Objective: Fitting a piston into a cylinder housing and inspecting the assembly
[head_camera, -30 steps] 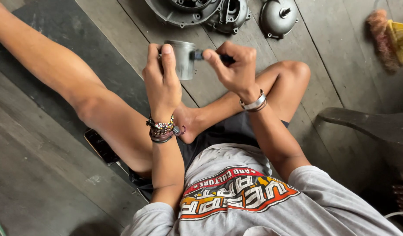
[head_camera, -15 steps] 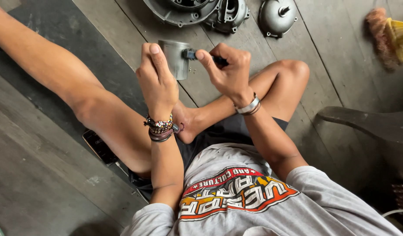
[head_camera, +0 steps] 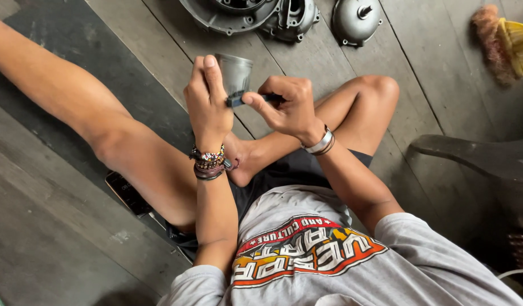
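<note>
**Grey metal cylinder held up over the plank floor**

A short grey metal cylinder, open-ended and cup-shaped (head_camera: 234,72), is held in the air above the person's crossed legs, a little left of the picture's middle and towards the far side. The left hand (head_camera: 207,105) grips it from the left, its fingers (head_camera: 209,71) wrapped up along the cylinder's wall and clamped on it. The right hand (head_camera: 287,105) sits just right of it, its fingers pinched together on a small dark tool (head_camera: 238,100) whose tip touches the cylinder's lower edge.

A stack of beaded bracelets (head_camera: 207,163) circles the left wrist; a silver bangle (head_camera: 321,143) circles the right.

On the grey wooden plank floor (head_camera: 57,238), far from the person, lie a large grey cast-metal engine casing (head_camera: 244,17) and, just to its right, a round grey metal cover with a stub shaft (head_camera: 356,20). A straw broom (head_camera: 508,42) lies at the far right. A dark phone (head_camera: 128,192) rests on the floor near the left leg. A dark plastic seat (head_camera: 482,158) stands at the right.
</note>
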